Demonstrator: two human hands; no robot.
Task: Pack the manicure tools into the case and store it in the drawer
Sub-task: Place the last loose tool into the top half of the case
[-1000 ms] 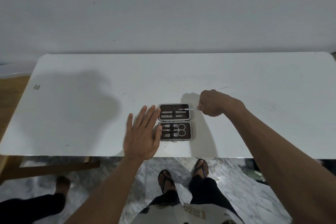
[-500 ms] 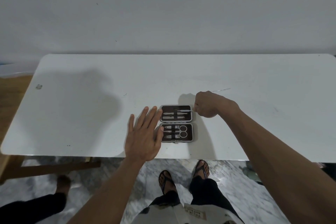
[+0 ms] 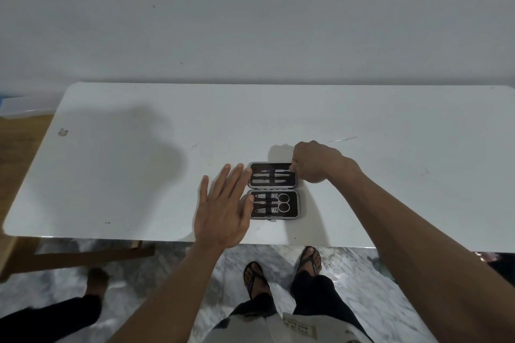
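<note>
The manicure case (image 3: 298, 205) lies open in two dark halves near the front edge of the white table (image 3: 133, 175). Its near half holds scissors (image 3: 282, 202) and clippers under a strap. The far half holds thin metal tools (image 3: 264, 176). My left hand (image 3: 223, 209) lies flat with fingers spread, its thumb touching the case's left edge. My right hand (image 3: 317, 163) is curled at the far half's right corner, fingertips pinched on the end of the topmost thin tool (image 3: 281, 169), which lies in its slot.
A thin needle-like piece of metal (image 3: 342, 139) lies on the table behind my right hand. Another person's foot and dark trouser leg (image 3: 96, 278) stand at the lower left beside a wooden beam (image 3: 83, 257). A wall runs along the table's far edge.
My right hand has moved left and pushed the thin tool from outside the case's right edge into the far half. My left hand has stayed by the case.
</note>
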